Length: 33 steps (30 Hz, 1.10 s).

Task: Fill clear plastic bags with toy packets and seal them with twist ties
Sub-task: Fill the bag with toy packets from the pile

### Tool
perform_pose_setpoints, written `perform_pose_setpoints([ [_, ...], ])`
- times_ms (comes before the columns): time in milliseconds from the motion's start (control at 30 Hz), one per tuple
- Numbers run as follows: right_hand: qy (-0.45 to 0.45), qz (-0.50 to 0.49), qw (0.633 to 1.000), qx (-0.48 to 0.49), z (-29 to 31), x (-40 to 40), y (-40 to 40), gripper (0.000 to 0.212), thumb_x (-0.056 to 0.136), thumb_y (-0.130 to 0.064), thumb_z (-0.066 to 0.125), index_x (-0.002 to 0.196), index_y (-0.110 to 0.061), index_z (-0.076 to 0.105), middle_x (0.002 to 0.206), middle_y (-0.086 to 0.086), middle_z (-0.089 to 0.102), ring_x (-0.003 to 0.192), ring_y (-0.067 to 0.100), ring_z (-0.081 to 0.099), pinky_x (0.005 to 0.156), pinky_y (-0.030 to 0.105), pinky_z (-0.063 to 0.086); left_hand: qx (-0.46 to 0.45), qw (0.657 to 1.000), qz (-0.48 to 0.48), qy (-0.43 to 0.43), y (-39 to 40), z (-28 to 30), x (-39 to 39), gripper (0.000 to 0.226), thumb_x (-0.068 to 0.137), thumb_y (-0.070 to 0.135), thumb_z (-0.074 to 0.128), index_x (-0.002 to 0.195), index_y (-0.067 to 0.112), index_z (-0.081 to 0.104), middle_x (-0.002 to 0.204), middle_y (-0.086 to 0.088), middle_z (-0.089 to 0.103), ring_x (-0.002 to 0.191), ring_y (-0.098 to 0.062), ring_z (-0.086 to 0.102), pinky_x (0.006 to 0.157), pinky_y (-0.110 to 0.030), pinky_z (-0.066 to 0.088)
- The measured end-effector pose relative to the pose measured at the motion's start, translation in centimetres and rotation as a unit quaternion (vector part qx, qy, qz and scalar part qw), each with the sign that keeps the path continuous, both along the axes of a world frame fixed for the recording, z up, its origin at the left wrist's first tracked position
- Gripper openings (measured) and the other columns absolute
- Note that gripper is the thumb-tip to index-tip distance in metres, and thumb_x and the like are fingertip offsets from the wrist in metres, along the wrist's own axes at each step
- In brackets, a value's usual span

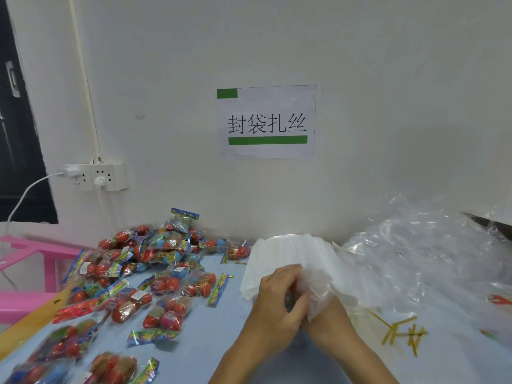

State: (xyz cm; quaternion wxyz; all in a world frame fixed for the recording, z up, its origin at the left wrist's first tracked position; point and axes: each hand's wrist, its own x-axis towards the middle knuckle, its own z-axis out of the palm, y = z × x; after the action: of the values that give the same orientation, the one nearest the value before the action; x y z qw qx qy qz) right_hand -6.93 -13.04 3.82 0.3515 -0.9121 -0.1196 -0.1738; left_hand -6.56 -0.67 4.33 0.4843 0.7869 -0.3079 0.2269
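Both hands meet at the table's middle. My left hand (279,297) curls around the edge of a clear plastic bag (318,286). My right hand (327,314) lies mostly under that crumpled bag and grips it from the other side. Just behind the hands lies a white stack of flat bags (293,250). A heap of toy packets (155,261) with red and blue eggs covers the left of the blue table (210,342). Yellow twist ties (401,332) are scattered at the right.
A large heap of crumpled clear plastic (426,253) fills the right side against the wall. A pink stool (30,261) stands off the table's left edge. A wall socket (97,177) with cables and a paper sign (267,121) hang on the wall.
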Motion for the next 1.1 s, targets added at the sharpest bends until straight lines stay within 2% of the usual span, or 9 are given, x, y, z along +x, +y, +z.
perform_pose_setpoints([
  [133,-0.003,0.006,1.000,0.017,-0.1,0.2,0.3,0.020,0.085,-0.023,0.050,0.068,-0.035,0.051,0.070,-0.008,0.064,0.072,0.009,0.063,0.070,0.039,0.055,-0.066,0.997,0.016,0.027,-0.8,-0.1,-0.2,0.010,0.093,0.020,0.056,0.085,0.014,0.053,0.071,0.009,0.059,0.065,-0.009,0.051,0.061,-0.026,0.043],
  [267,-0.045,0.054,0.991,0.112,-0.5,0.4,0.9,0.020,0.092,-0.020,0.052,0.087,-0.031,0.068,0.081,-0.012,0.072,0.075,0.004,0.068,0.067,0.031,0.055,-0.187,0.977,0.062,0.077,-0.7,-0.1,0.5,0.010,0.094,0.005,0.061,0.086,0.006,0.055,0.074,-0.007,0.064,0.066,-0.016,0.059,0.061,-0.032,0.050],
  [367,-0.066,0.054,0.971,0.222,-0.9,0.6,1.3,0.024,0.091,-0.015,0.069,0.082,-0.035,0.062,0.076,-0.006,0.071,0.064,0.005,0.064,0.059,0.017,0.048,-0.251,0.958,0.092,0.104,0.2,-0.1,1.1,0.009,0.094,0.008,0.064,0.086,0.008,0.059,0.076,-0.009,0.069,0.070,-0.025,0.068,0.063,-0.039,0.057],
  [533,-0.085,0.060,0.956,0.274,-1.5,0.7,1.8,0.020,0.086,-0.010,0.074,0.082,-0.027,0.064,0.075,0.000,0.067,0.062,0.014,0.061,0.059,0.027,0.050,-0.246,0.959,0.095,0.099,0.8,0.0,1.0,0.016,0.094,0.007,0.064,0.086,0.021,0.063,0.075,-0.008,0.068,0.061,-0.022,0.066,0.056,-0.039,0.056],
  [667,-0.111,0.045,0.953,0.280,-1.6,0.8,2.0,0.031,0.091,-0.008,0.070,0.074,-0.034,0.065,0.073,-0.010,0.063,0.062,0.007,0.057,0.058,0.016,0.043,-0.228,0.966,0.106,0.067,0.3,0.0,0.9,0.012,0.092,0.006,0.066,0.091,0.018,0.064,0.095,-0.003,0.058,0.073,-0.022,0.064,0.067,-0.039,0.056],
  [800,-0.094,0.024,0.949,0.301,-1.6,1.2,1.8,0.026,0.092,0.000,0.064,0.077,-0.021,0.066,0.076,-0.008,0.064,0.067,0.012,0.060,0.061,0.020,0.045,-0.220,0.968,0.049,0.107,0.8,-0.1,1.0,0.018,0.090,0.004,0.067,0.099,0.018,0.058,0.087,-0.007,0.068,0.070,-0.017,0.067,0.063,-0.029,0.054],
  [933,-0.075,0.012,0.937,0.342,-1.1,1.2,1.3,0.032,0.094,-0.001,0.063,0.068,-0.021,0.066,0.067,-0.009,0.063,0.059,0.001,0.055,0.058,0.014,0.042,-0.250,0.952,-0.008,0.176,1.5,0.0,1.4,0.042,0.078,0.011,0.059,0.119,0.015,0.054,0.112,-0.001,0.069,0.103,-0.006,0.068,0.085,-0.022,0.054],
  [1000,-0.061,0.022,0.933,0.355,-1.0,1.1,1.3,0.033,0.093,0.000,0.064,0.068,-0.021,0.069,0.068,-0.010,0.066,0.059,0.000,0.056,0.058,0.016,0.044,-0.188,0.969,-0.025,0.159,1.8,0.1,1.5,0.031,0.079,0.014,0.058,0.108,0.020,0.068,0.104,0.003,0.073,0.098,-0.006,0.069,0.083,-0.021,0.054],
  [1100,-0.044,0.028,0.931,0.362,-0.8,1.0,1.3,0.026,0.090,0.004,0.065,0.071,-0.012,0.074,0.074,-0.006,0.069,0.064,0.005,0.060,0.060,0.020,0.047,-0.107,0.985,-0.034,0.129,1.7,0.1,1.3,0.015,0.085,0.025,0.066,0.076,0.034,0.073,0.074,0.014,0.066,0.063,-0.002,0.056,0.061,-0.016,0.043],
])
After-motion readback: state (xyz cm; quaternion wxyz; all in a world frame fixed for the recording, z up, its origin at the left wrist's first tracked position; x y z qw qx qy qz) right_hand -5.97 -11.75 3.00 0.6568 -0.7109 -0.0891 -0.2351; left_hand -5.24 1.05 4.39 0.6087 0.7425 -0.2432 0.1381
